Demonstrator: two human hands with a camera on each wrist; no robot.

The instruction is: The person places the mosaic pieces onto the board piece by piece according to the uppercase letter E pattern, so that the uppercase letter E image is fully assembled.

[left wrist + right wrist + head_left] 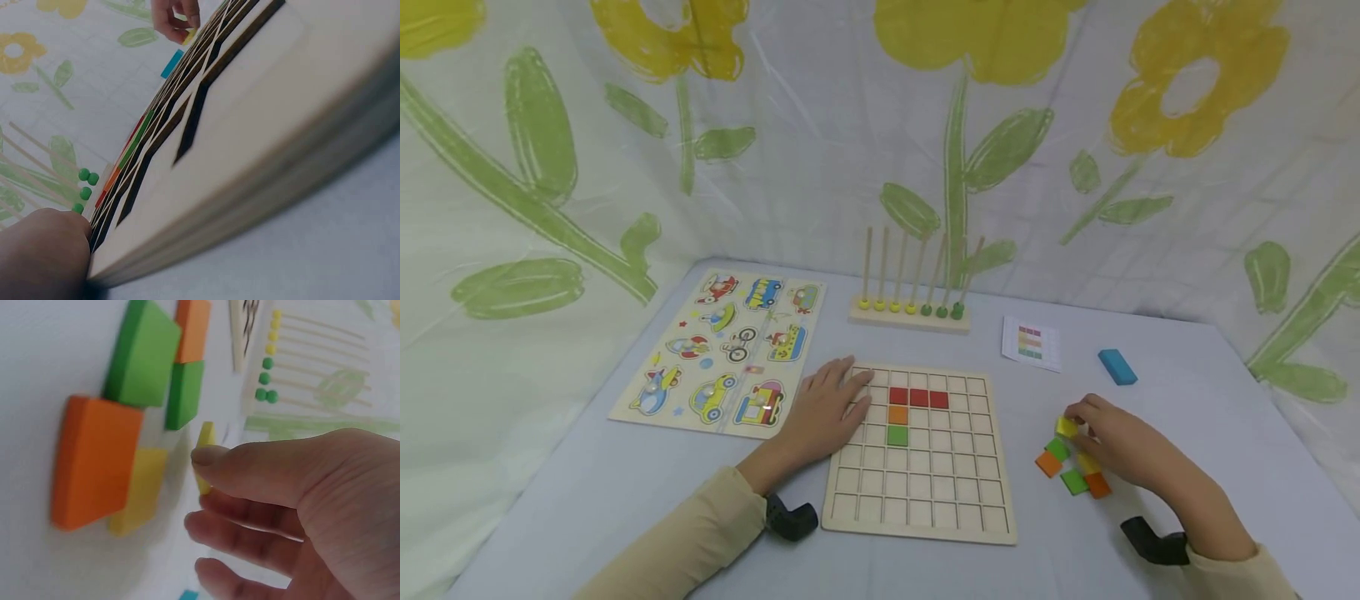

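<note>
A wooden grid board [895, 509] lies on the table. Three red tiles [918, 397] fill a row of its cells, with an orange tile [898, 415] and a green tile [897, 435] below the leftmost one. My left hand [829, 408] rests spread on the board's left edge. At the right, my right hand [1123, 442] pinches a yellow tile [205, 456] between thumb and finger, held on edge. Under and beside it lie loose tiles: green [142, 356], orange [97, 462] and another yellow [145, 487].
A vehicle picture puzzle [715, 358] lies left of the board. Behind stands a peg rack [910, 317] with yellow and green beads. A printed pattern card [1032, 342] and a blue block [1117, 367] lie at the back right. A flowered cloth [820, 167] hangs behind the table.
</note>
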